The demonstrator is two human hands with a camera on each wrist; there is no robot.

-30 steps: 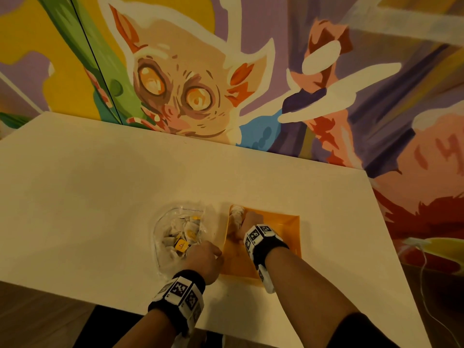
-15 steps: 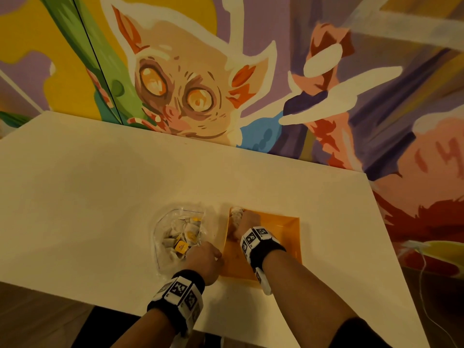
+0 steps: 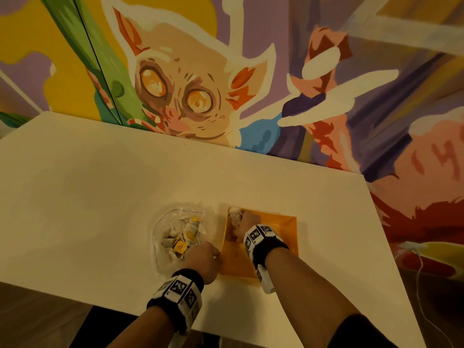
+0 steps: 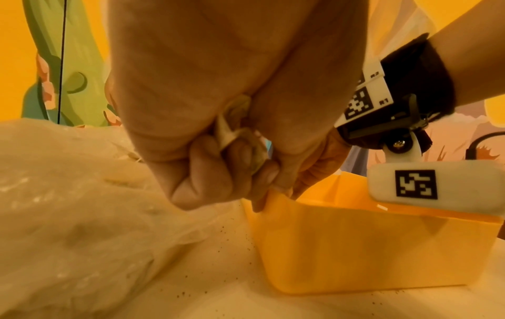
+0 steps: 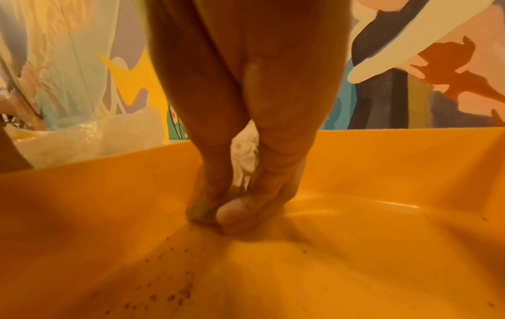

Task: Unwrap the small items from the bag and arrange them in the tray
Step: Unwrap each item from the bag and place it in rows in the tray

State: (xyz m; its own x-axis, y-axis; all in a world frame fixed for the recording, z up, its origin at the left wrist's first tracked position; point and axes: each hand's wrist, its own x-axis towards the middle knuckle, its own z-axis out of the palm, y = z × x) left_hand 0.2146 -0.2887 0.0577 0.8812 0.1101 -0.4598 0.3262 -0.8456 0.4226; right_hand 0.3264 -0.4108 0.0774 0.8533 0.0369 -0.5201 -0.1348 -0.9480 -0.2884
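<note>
An orange tray [image 3: 283, 227] sits on the table, with a clear plastic bag [image 3: 175, 234] of small wrapped items just left of it. My left hand [image 3: 204, 258] is at the tray's near left corner. Its curled fingers hold a crumpled pale wrapper [image 4: 235, 133], and the thumb touches the tray rim [image 4: 276, 196]. My right hand [image 3: 244, 223] reaches down inside the tray's left side. Its fingertips [image 5: 232, 211] pinch a small brownish item [image 5: 200, 212] against the tray floor [image 5: 327, 269]. Pale unwrapped items [image 3: 234, 214] lie in the tray's far left corner, also showing behind my fingers as pale items [image 5: 246, 155].
Dark crumbs [image 5: 175, 297] dot the tray floor, and crumbs [image 4: 226, 243] lie on the cream table [image 3: 88, 197] too. A painted wall [image 3: 200, 84] stands right behind the table. A white cable [image 3: 424, 297] hangs off the right side.
</note>
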